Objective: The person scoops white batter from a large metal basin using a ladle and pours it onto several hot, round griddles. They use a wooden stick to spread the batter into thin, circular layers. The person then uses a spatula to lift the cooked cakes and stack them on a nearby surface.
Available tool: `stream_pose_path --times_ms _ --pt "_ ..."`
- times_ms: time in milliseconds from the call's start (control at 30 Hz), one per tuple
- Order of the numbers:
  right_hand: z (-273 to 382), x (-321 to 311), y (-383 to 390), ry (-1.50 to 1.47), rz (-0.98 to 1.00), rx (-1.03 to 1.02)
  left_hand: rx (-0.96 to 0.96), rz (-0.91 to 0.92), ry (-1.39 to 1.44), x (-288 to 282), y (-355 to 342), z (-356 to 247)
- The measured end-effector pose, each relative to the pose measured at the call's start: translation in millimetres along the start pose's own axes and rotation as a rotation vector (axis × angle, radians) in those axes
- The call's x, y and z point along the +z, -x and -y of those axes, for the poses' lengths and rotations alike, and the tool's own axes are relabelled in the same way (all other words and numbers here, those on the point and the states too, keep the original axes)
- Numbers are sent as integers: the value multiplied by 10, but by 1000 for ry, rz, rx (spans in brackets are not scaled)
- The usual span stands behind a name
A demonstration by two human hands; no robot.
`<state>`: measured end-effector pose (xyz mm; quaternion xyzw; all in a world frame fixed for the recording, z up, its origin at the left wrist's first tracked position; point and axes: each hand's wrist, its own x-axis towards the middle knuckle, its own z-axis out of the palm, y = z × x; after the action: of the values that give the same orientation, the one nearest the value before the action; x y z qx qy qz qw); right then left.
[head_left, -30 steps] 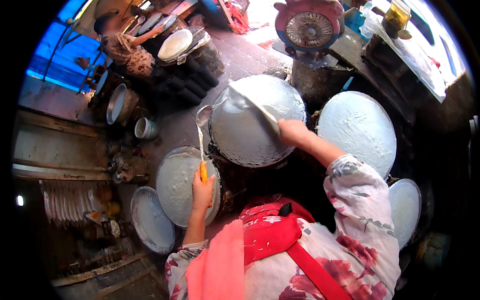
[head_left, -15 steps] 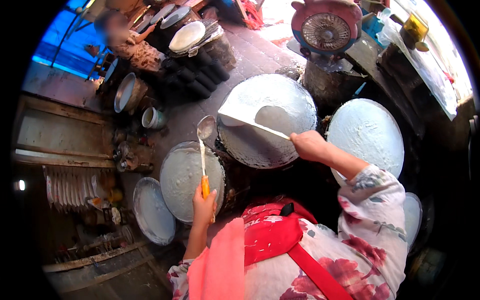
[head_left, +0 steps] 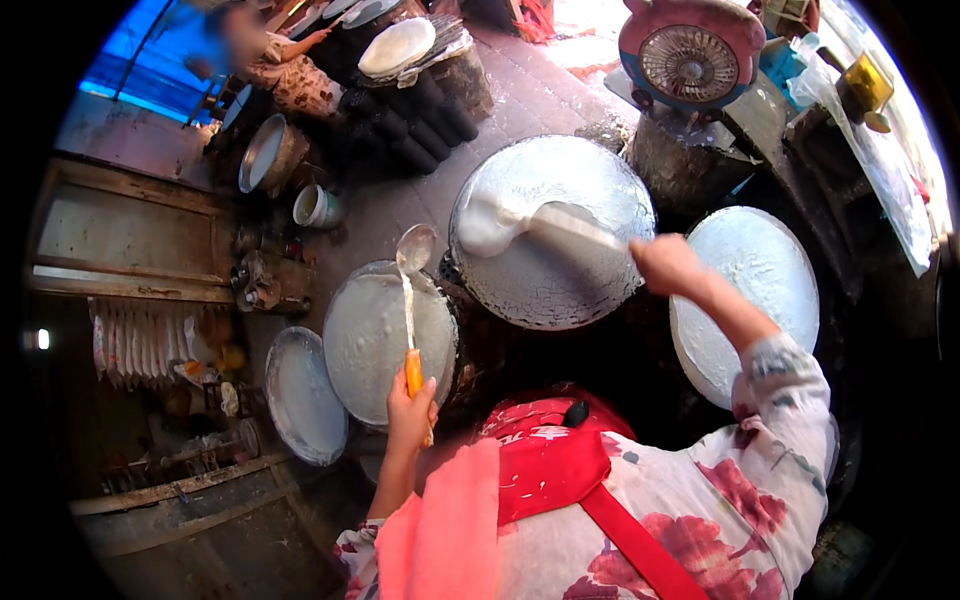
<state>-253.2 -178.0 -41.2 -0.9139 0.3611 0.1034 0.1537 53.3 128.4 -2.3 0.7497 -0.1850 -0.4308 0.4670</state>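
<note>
Stretching beyond round pan (head_left: 550, 292): paved floor (head_left: 525, 100).

Seemingly a small, rough food workshop: three big round pans (head_left: 555, 315) bear a whitish coating (head_left: 385, 345), a smeared ladle (head_left: 416, 243) is in use, and a co-worker (head_left: 295, 82) stands by more pans toward the paved floor's (head_left: 388, 212) far left edge. A blue sheet (head_left: 165, 50) and bare boards (head_left: 125, 228) enclose one side.

Shiny metal ladle (head_left: 415, 248) and matt pink cloth (head_left: 445, 515)
</note>
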Motion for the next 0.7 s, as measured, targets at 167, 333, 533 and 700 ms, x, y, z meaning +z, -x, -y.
stream_pose_path --times_ms 167,333,533,700 --pt "-152 135 -715 -125 -124 -112 13 25 -24 98 -79 -76" --pt "224 118 -238 -92 82 -244 36 10 -40 -32 -17 35" --pt "258 218 920 -90 154 -38 225 114 -499 -168 95 290" --pt "368 608 1893 -126 -28 214 531 341 -593 -143 185 415"
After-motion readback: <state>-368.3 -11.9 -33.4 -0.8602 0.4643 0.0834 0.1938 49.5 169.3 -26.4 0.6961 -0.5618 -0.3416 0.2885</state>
